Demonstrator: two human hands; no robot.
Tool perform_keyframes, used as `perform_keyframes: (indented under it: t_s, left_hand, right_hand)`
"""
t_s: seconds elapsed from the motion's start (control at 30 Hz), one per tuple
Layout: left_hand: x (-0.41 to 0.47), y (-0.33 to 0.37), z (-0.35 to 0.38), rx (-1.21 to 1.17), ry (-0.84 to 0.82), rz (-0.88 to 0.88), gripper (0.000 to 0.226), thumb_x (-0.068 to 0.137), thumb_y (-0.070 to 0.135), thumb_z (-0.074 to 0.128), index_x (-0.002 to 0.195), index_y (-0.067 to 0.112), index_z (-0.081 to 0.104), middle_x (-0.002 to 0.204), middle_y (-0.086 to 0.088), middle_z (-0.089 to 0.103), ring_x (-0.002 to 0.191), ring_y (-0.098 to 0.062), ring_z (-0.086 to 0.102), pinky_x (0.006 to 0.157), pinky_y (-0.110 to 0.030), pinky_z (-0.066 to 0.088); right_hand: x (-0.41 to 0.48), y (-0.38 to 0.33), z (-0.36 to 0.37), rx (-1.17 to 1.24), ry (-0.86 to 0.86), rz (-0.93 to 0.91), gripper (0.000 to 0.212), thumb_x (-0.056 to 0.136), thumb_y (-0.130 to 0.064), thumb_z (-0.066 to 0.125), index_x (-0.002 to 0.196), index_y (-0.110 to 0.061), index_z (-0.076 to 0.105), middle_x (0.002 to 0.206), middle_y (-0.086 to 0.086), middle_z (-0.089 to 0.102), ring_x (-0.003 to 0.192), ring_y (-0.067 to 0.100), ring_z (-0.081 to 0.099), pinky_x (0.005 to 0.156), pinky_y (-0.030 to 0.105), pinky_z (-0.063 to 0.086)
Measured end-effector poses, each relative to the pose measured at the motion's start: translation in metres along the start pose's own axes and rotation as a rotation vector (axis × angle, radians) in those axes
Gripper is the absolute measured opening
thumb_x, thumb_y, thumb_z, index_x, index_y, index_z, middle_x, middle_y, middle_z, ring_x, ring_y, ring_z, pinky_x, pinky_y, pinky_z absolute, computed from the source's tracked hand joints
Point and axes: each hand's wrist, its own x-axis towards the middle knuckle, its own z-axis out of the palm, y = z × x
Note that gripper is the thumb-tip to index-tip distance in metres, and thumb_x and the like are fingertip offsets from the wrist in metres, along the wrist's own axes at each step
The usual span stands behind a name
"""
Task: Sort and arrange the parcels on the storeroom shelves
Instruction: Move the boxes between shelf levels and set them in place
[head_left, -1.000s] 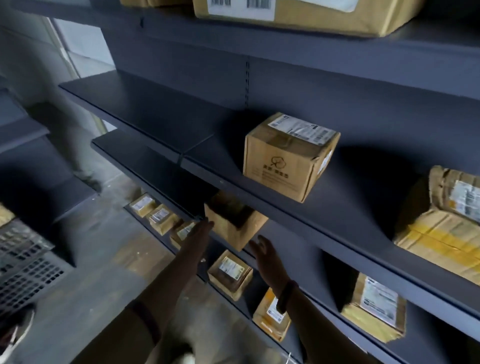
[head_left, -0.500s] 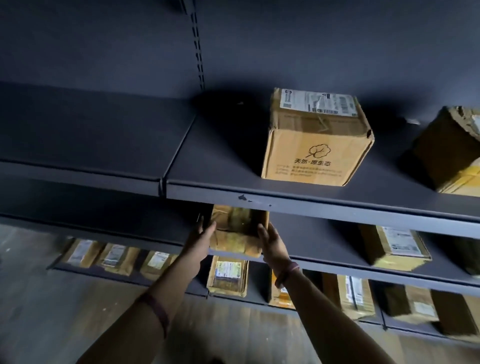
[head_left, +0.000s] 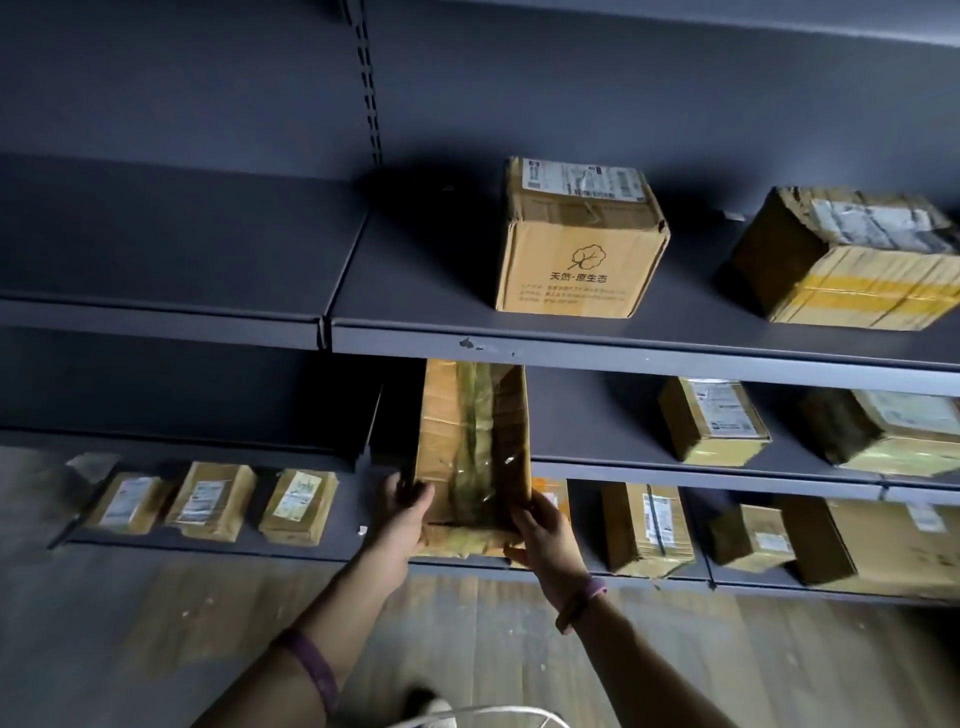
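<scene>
Drawn further out than half a second ago, the long taped parcel (head_left: 472, 447) now shows most of its top face. Earlier, only a short end was visible. Its far end is hidden under the front lip of the upper shelf (head_left: 415, 270). Its near end projects past the front edge of the middle shelf (head_left: 597, 441) and covers part of the bottom shelf (head_left: 332, 525) behind it.

The left hand (head_left: 408, 512) grips the parcel's left side near the front corner, fingers curled round the edge. The right hand (head_left: 545, 530) grips the right front corner. Each wrist carries a band.

On the upper shelf, a carton with a tree logo (head_left: 571, 260) stands right of the parcel's line, and a parcel with yellow tape (head_left: 852, 270) lies further right. Two labelled parcels sit on the middle shelf well to the right. Three small labelled packets (head_left: 210, 501) lie side by side on the bottom shelf to the left of the hands, with larger boxes to the right.
</scene>
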Motion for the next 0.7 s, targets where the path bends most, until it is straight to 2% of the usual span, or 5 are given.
perform_keyframes:
  t_s: [0.07,0.27,0.43,0.5,0.7]
  left_hand:
    - [-0.02,-0.012,0.0,-0.008,-0.025,-0.022,0.049,0.095,0.022,0.058,0.14,0.027,0.041,0.123,0.002,0.052,0.101,-0.017,0.053,0.077,-0.036,0.047]
    - [-0.084,-0.053,0.009,-0.029,-0.036,-0.061,0.051,0.094,0.024,0.058,0.141,0.03,0.039,0.139,-0.007,0.049,0.121,-0.029,0.051,0.085,-0.039,0.049]
    - [-0.125,-0.077,0.013,-0.088,-0.022,-0.054,0.044,0.097,0.02,0.054,0.138,0.029,0.043,0.133,-0.009,0.053,0.116,-0.033,0.054,0.082,-0.043,0.052]
    - [-0.134,-0.078,0.012,-0.133,-0.012,-0.089,0.038,0.099,0.021,0.05,0.136,0.029,0.045,0.129,-0.009,0.054,0.113,-0.034,0.056,0.083,-0.047,0.054]
    - [-0.149,-0.075,0.006,-0.228,-0.077,-0.15,0.017,0.1,0.017,0.045,0.11,0.022,0.058,0.098,-0.014,0.064,0.088,-0.035,0.063,0.081,-0.05,0.054]
  right_hand:
    - [-0.017,0.01,-0.011,-0.025,-0.002,0.005,0.018,0.099,-0.007,0.048,0.113,-0.001,0.058,0.112,0.032,0.061,0.093,0.038,0.061,0.074,0.05,0.052]
    - [-0.077,0.039,-0.048,-0.061,-0.03,-0.038,0.018,0.099,-0.006,0.048,0.1,-0.017,0.061,0.099,0.009,0.068,0.085,0.022,0.066,0.062,0.028,0.054]
    - [-0.118,0.064,-0.069,-0.243,-0.049,-0.229,0.032,0.101,-0.011,0.047,0.131,-0.017,0.056,0.122,0.003,0.066,0.115,0.023,0.062,0.091,0.028,0.053]
    - [-0.133,0.065,-0.071,-0.349,-0.017,-0.307,0.048,0.1,-0.026,0.052,0.146,-0.02,0.042,0.143,-0.005,0.05,0.13,0.013,0.048,0.103,0.017,0.042]
    - [-0.171,0.059,-0.061,-0.576,0.025,-0.472,0.093,0.08,-0.082,0.035,0.155,-0.033,0.011,0.161,-0.019,0.005,0.15,0.009,0.001,0.124,0.04,0.011]
